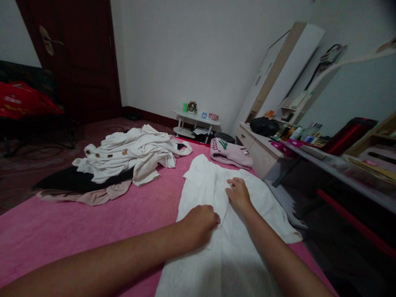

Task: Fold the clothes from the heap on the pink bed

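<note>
A white garment (204, 185) lies spread flat on the pink bed cover (93, 231) in front of me. My left hand (201, 220) rests on its middle with fingers curled, pinching a fold of the white cloth. My right hand (238, 194) sits a little further up the same garment, fingers bent and pressed onto the fabric near a crease.
A heap of white and beige clothes (130, 159) over a black one lies at the left. A folded pink garment (230, 154) sits at the bed's far corner. A cluttered desk (278, 144) stands to the right, a small white table (196, 121) by the wall, a dark door (77, 53) behind.
</note>
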The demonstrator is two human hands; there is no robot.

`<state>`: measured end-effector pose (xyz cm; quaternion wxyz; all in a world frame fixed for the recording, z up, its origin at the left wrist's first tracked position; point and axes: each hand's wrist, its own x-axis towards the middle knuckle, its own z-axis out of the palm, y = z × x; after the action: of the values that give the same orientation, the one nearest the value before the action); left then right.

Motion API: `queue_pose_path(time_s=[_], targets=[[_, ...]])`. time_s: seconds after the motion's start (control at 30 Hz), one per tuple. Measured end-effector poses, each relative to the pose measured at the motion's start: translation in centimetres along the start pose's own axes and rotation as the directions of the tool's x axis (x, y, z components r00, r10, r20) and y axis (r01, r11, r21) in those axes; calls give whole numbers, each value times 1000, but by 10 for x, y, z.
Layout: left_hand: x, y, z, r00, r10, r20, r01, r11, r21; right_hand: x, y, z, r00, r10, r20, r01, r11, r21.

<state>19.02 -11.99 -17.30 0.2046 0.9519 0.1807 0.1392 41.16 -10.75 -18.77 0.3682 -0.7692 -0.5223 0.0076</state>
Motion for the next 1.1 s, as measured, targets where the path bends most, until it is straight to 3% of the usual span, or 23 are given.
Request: queue_pose_path(time_s=[0.1, 0.2, 0.3, 0.37, 0.5, 0.6, 0.8, 0.87, 0.97, 1.03, 1.1], targets=[[3, -8, 9, 997, 71, -41, -74, 993, -95, 0, -12, 0, 983, -178, -34, 172, 975, -139], [5, -13, 7, 982, 121, -145, -133, 988, -80, 4, -28, 11, 946, -317, 72, 324, 937, -131], [6, -17, 8, 962, 124, -242, -101, 989, 104, 11, -29, 31, 920, -253, 299, 321, 924, -208], [5, -21, 14, 972, 71, -226, -32, 985, 170, 15, -23, 44, 892, -155, 425, 294, 913, -284], [3, -28, 24, 994, -47, -96, 64, 982, 179, 20, -16, 53, 877, -82, 474, 263, 906, -330], [2, -30, 26, 995, -51, -86, 65, 982, 175, 13, -18, 46, 869, -75, 490, 258, 912, -318], [0, -31, 28, 993, -44, -112, 64, 981, 184, -29, -14, 4, 859, -238, 454, 354, 916, -189], [0, -32, 30, 991, -49, -121, 71, 980, 188, -39, -4, -21, 888, -250, 386, 327, 933, -147], [0, -32, 31, 991, -50, -127, 73, 980, 185, -40, 29, -64, 977, -144, 157, 176, 960, -217], [0, -32, 31, 991, -52, -126, 75, 981, 181, -35, 61, -90, 998, -61, 1, 58, 933, -355], [0, -33, 32, 990, -60, -129, 83, 980, 182, -30, 92, -111, 995, 83, -52, -98, 866, -491]])
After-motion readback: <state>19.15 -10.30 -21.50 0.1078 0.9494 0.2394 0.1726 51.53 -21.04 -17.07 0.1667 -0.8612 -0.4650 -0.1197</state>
